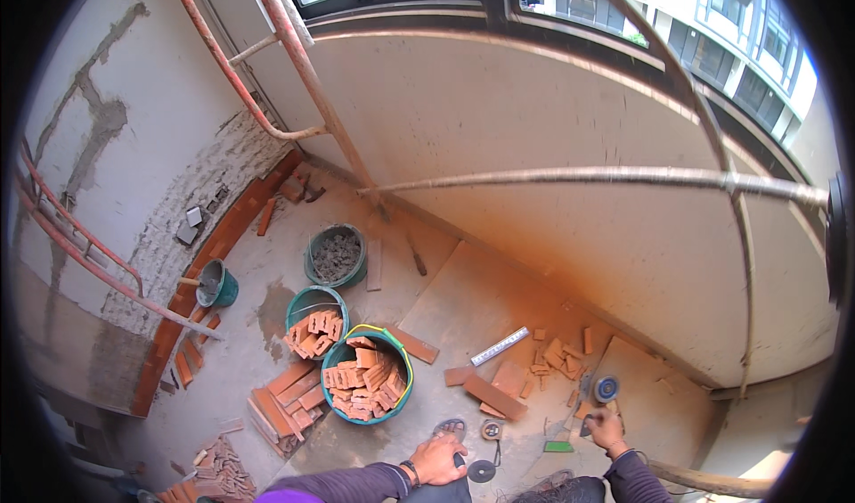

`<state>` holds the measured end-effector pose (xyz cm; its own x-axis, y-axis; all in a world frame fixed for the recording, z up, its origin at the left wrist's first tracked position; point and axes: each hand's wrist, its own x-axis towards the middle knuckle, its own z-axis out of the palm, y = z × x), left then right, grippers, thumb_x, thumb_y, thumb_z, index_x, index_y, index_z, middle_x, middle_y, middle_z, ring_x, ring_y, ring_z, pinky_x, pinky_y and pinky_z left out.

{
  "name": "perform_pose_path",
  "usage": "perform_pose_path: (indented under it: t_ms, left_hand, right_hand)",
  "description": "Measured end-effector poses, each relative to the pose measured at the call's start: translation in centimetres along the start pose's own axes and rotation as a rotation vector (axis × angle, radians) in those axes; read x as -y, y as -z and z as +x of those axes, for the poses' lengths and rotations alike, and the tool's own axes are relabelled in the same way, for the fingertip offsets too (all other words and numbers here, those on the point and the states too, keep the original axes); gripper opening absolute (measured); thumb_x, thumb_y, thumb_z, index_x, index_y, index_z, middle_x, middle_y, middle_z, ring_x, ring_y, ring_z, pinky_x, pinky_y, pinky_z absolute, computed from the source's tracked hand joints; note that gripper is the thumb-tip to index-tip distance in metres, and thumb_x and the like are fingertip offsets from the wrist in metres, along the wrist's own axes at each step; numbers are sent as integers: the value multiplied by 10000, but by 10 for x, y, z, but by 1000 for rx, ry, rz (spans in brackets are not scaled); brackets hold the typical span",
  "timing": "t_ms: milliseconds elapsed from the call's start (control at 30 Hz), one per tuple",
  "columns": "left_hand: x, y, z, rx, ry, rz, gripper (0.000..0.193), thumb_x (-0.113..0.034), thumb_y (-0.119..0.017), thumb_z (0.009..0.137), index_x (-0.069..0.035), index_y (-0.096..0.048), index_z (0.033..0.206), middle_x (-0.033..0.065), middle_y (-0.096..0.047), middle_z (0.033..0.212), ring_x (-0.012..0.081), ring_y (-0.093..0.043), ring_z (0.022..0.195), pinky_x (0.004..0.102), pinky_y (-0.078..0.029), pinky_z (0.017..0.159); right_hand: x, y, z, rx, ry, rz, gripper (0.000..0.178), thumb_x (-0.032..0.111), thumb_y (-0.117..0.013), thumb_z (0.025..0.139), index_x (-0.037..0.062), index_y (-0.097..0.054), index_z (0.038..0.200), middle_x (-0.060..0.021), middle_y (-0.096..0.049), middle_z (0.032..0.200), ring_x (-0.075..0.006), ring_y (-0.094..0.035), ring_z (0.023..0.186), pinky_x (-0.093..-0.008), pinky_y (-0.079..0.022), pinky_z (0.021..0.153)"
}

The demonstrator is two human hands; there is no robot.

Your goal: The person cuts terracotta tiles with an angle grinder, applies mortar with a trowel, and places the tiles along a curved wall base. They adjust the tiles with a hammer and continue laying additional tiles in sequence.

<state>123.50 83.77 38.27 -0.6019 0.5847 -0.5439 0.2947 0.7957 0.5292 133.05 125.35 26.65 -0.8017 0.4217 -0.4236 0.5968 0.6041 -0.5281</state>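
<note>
Purple sleeve [352, 481] and left hand [436, 461] overhang dusty floor [285, 227], orange-stained wall [499, 129] beyond.

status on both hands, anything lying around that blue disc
Left hand by the leg. Right hand next to blue disc, grip unclear. Brick pieces scattered nearby.

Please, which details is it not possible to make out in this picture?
Head view:
Right hand: too small to tell whether it grips the blue-disc tool.
Left hand: its palm, hidden by the back of the hand.
Yellow-handled bucket: its bottom, covered by bricks.
Red scaffold frame: its top, cut off by the upper edge.
White strip: its marks, too small to read.
</note>
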Motion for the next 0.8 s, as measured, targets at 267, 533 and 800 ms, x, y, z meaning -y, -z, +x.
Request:
perform_pose_path:
  t_ms: [267,533,800]
  left_hand:
    - [18,-12,12,-239,259,-679,325,-224,-664,852,-43,-653,1121,130,-686,1053,239,-660,970,370,-515,875]
    - [60,364,89,-774,-84,-894,325,-188,-579,960,-20,-507,1229,5,-565,1017,105,-540,937,279,-467,847]
    - [-26,818,239,-597,-1032,-779,239,-243,-405,1015,-44,-498,1108,34,-506,956,130,-464,857,258,-350,777]
  right_hand:
    - [490,288,26,-952,1127,99,306,39,-628,800,-3,-539,1090,-170,-568,1040,-332,-558,999,-430,-445,896]
    - [594,364,91,-949,626,-175,609,556,-687,820,12,-642,1091,-119,-652,674,-295,-679,676,-362,-519,607]
    - [604,376,94,-1064,683,-200,379,399,-731,760,56,-605,859,-105,-619,745,-288,-644,635,-371,-515,556]
